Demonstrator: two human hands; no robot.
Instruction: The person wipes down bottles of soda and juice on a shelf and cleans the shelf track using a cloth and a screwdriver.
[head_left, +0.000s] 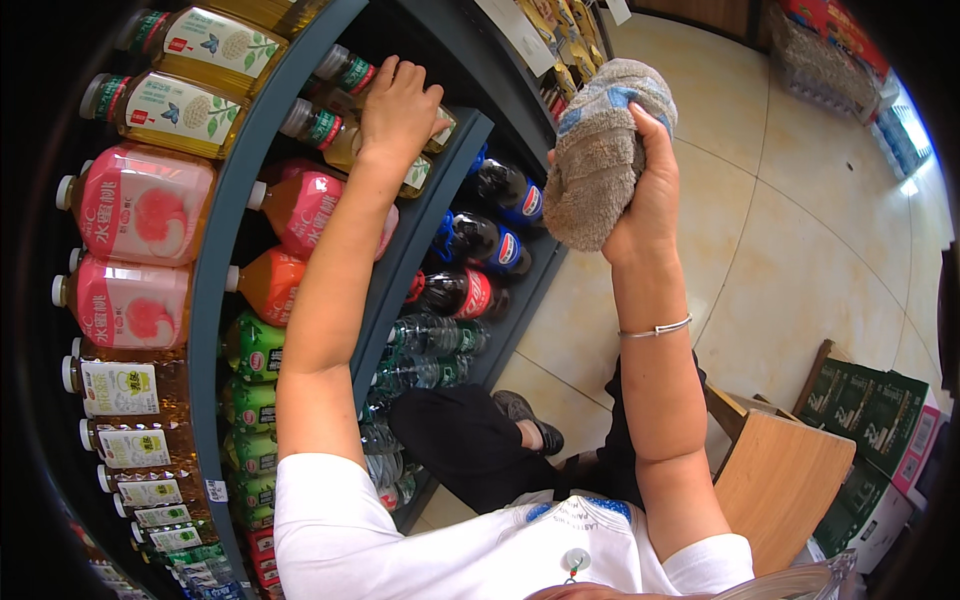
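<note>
My left hand (397, 112) reaches into the shelf, its fingers bent over a clear plastic bottle (352, 73) of yellow drink with a green and red neck label. The hand covers most of that bottle's body. Beside it stands a similar bottle (326, 129), partly behind my wrist. In my right hand (649, 187) is a bunched grey-brown terry cloth (600, 157) with blue and white patches, held out over the floor to the right of the shelf.
Peach drink bottles (146, 206) and green-labelled bottles (255, 345) line the dark shelf rack (217, 247). Cola bottles (480, 244) and clear water bottles (439, 334) fill the lower tier. A wooden stool (787, 487) and stacked cartons (862, 420) stand at right on the tiled floor (720, 202).
</note>
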